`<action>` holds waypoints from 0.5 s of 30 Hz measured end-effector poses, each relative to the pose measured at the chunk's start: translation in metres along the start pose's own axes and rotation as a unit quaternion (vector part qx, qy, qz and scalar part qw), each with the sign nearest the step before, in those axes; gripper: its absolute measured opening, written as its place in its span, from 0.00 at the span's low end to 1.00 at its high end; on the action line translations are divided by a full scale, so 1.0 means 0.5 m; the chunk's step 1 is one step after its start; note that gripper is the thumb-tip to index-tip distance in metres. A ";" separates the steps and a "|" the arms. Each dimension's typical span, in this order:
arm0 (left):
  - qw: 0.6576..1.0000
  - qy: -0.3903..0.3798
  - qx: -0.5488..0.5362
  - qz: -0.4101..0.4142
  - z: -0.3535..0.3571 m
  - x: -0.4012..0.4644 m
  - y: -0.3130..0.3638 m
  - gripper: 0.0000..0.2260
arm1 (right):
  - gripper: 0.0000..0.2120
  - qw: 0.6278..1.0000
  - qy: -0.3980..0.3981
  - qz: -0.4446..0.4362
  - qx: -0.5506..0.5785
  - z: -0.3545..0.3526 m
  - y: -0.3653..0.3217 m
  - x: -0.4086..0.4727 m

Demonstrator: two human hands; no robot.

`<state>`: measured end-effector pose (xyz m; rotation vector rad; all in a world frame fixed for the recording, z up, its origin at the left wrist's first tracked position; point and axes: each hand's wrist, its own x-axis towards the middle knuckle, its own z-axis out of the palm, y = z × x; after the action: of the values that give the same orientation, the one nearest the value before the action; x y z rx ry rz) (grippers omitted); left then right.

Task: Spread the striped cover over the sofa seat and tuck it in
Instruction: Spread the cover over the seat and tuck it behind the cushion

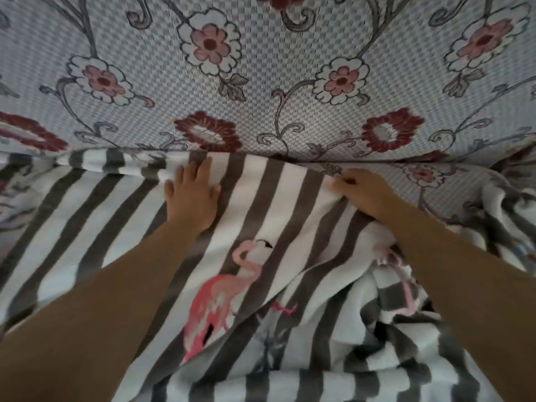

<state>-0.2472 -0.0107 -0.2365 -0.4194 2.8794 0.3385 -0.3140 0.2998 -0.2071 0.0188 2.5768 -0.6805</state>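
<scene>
On striped cover (pixel 269 204): left hand (pixel 190 198) flat, right hand (pixel 365 195) pinching.

floral-patterned sofa backrest (pixel 261 82), soft even light

Right hand's (pixel 364 195) fingertips hidden in striped cover (pixel 278 204) fold.

Hands (pixel 191 195) on striped cover (pixel 275 198)
</scene>
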 end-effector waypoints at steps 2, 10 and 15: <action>0.999 -0.044 0.031 -0.004 0.007 0.011 -0.011 0.25 | 0.11 0.998 -0.061 -0.019 -0.020 -0.006 -0.009 0.014; 0.997 -0.024 -0.061 0.039 -0.007 0.043 0.013 0.24 | 0.14 0.947 0.191 0.038 -0.256 -0.021 -0.041 0.065; 0.992 0.126 -0.007 -0.008 -0.038 0.023 -0.102 0.18 | 0.19 0.927 0.223 -0.107 -0.281 0.046 -0.113 0.039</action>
<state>-0.2458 -0.0661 -0.2313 -0.5229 3.1169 0.3230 -0.3285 0.2375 -0.2071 -0.3339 3.1544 0.0319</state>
